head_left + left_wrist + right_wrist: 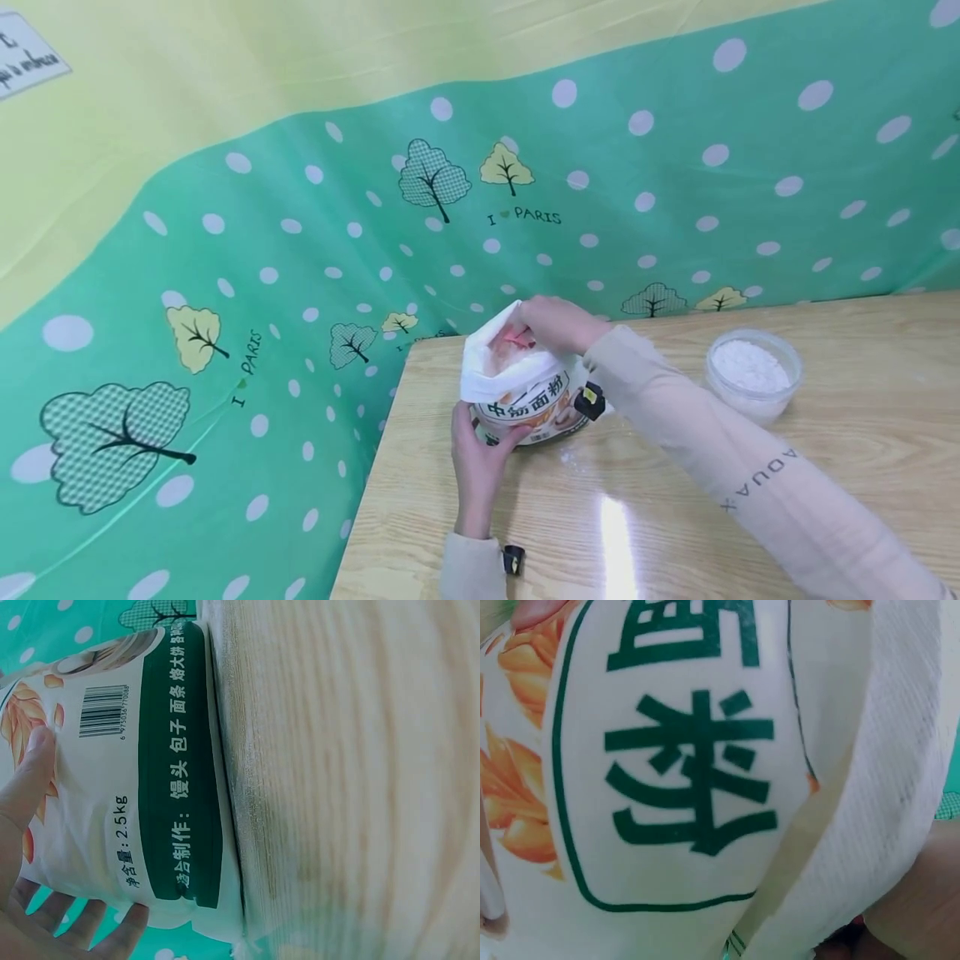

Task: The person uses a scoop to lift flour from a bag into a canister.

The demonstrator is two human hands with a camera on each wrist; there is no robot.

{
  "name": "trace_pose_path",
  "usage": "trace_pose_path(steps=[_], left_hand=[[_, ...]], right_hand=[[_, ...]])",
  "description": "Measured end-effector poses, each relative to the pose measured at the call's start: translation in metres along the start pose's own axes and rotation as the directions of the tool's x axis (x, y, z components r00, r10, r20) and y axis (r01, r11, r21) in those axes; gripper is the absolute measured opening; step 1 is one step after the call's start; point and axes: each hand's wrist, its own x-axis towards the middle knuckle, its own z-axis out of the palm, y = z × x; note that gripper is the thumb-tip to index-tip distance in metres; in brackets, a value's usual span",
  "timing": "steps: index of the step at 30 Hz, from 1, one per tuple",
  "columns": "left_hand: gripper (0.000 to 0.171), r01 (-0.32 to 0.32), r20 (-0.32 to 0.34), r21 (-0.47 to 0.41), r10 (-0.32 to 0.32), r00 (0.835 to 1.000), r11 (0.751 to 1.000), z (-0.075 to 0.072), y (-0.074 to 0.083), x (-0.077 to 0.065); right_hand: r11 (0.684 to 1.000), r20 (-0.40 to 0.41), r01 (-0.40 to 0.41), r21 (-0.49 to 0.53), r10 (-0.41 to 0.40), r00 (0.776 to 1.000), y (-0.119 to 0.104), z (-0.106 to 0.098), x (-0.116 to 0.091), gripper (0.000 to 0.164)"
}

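A white flour bag [555, 396] with green lettering and orange wheat print stands on the wooden table, its top folded outward and open. My left hand [480, 467] grips its lower left side. In the left wrist view the thumb [34, 769] presses the printed front, and the other fingers reach round the side. My right hand [557, 323] is at the bag's mouth, fingers down inside and mostly hidden. Beside those fingers a red thing [517, 337] shows within the bag; its shape is largely hidden. The right wrist view is filled by the bag's front [690, 765] and folded rim [862, 787].
To the right of the bag, beyond my right forearm, a clear round bowl [753, 375] holds white powder. A little white powder [570, 458] lies on the wooden table [675, 517] before the bag. A green and yellow patterned cloth [360, 233] hangs behind and at the left.
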Motion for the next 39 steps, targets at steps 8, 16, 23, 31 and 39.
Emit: trace_pose_path(steps=[8,16,23,31,39], left_hand=[[0.087,-0.012,-0.01,0.018,0.012,1.0,1.0,0.001,0.0,-0.001],[0.086,-0.027,-0.029,0.002,0.027,0.999,1.0,0.0,0.002,-0.002],[0.085,-0.025,-0.02,-0.013,0.025,0.999,1.0,0.0,0.003,-0.003],[0.087,-0.01,-0.004,-0.03,0.01,1.0,0.999,0.001,0.003,-0.003],[0.086,-0.01,0.001,-0.024,0.01,1.0,1.0,0.002,0.004,-0.001]], right_hand=[[0.999,0.064,0.035,-0.016,-0.034,0.997,-0.003,-0.003,0.001,0.027],[0.995,0.092,0.065,0.076,-0.072,0.993,-0.005,-0.006,0.003,0.022],[0.976,0.125,0.098,0.193,-0.123,0.985,-0.003,-0.006,0.001,0.034],[0.969,0.151,0.084,0.233,-0.122,0.981,-0.004,-0.011,-0.003,0.033],[0.973,0.149,-0.007,0.232,-0.028,0.988,-0.004,-0.02,-0.007,0.021]])
